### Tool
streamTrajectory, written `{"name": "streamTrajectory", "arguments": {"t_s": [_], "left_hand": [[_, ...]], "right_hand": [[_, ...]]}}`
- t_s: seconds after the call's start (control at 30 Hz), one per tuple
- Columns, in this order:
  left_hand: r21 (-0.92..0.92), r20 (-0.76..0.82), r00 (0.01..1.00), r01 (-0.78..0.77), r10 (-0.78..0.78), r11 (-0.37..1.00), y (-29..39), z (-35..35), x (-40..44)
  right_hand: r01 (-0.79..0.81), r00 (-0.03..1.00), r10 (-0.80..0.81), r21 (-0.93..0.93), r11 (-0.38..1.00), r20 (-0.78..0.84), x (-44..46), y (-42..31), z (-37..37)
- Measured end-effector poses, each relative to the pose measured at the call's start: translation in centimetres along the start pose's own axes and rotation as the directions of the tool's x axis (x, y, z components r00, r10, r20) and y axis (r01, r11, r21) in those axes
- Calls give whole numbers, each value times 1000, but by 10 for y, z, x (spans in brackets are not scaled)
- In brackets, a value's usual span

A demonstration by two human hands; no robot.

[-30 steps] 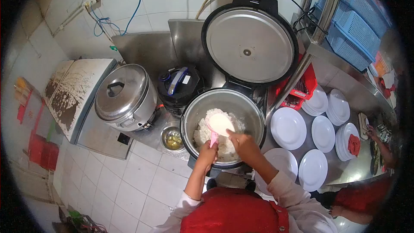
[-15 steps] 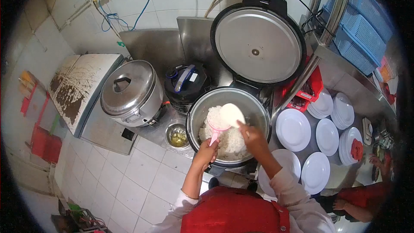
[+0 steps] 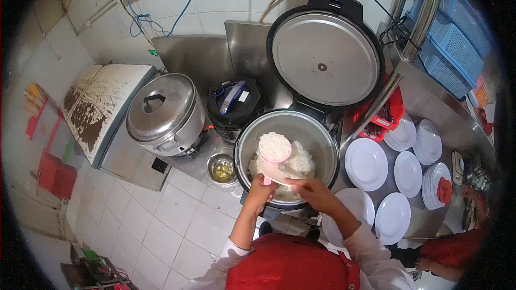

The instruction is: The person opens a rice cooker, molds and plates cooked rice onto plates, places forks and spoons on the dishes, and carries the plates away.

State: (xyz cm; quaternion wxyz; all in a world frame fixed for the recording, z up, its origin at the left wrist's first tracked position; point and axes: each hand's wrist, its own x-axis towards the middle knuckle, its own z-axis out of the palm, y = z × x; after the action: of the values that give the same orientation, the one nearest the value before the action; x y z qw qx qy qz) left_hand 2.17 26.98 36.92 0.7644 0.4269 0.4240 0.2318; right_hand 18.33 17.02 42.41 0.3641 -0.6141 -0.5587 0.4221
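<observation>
My left hand is closed around the handle of a pink scoop, which is heaped with white rice. My right hand grips a pale rice paddle; its blade lies just below the scoop's cup, over the scoop handle. Whether the paddle touches the scoop I cannot tell. Both tools are above the open rice cooker, where more white rice sits in the pot. The cooker's round lid stands raised behind it.
Left of the cooker are a small metal bowl, a black electric pot and a large lidded silver pot. White plates stand on the right counter near a red basket. Another person's red clothing shows at far right.
The paddle has come down from the scoop's upper right to below its cup, with my right hand moving lower. The scoop is slightly farther right, its rice now heaped and fully visible.
</observation>
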Motion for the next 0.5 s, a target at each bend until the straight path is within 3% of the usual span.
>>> {"name": "streamTrajectory", "arguments": {"t_s": [0.03,0.1,0.17,0.23,0.27,0.33,0.37,0.43,0.47,0.5], "left_hand": [[-4,-2,1000,0,0,1000,-1,-4,1],[-61,-33,999,-12,10,998,0,-10,2],[-32,-48,999,16,-17,999,6,-15,1],[-41,35,999,37,-35,998,10,-19,-3],[-29,64,997,53,-51,998,14,-17,-8],[21,65,996,51,-52,998,17,-11,-18],[55,59,997,47,-50,997,16,-9,-20],[53,52,997,48,-51,997,8,-13,-23],[38,71,995,61,-64,997,5,-16,-24],[22,87,993,75,-77,997,2,-19,-25]], "right_hand": [[-1,1000,1,-2,1000,4,-6,-4,-6],[-185,978,171,-112,976,-123,-20,-19,-17],[-112,984,104,-52,992,-142,-18,-23,-22],[87,977,-161,-429,899,-139,-11,-51,-26],[82,976,-158,-423,902,-148,-5,-43,-25],[224,928,-351,-571,790,-122,19,-7,-21],[222,926,-354,-575,788,-128,27,6,-22],[273,842,-529,-766,582,-102,36,17,-25],[274,843,-529,-765,584,-102,37,21,-29],[123,911,-359,-694,709,-206,40,14,-34]]}}
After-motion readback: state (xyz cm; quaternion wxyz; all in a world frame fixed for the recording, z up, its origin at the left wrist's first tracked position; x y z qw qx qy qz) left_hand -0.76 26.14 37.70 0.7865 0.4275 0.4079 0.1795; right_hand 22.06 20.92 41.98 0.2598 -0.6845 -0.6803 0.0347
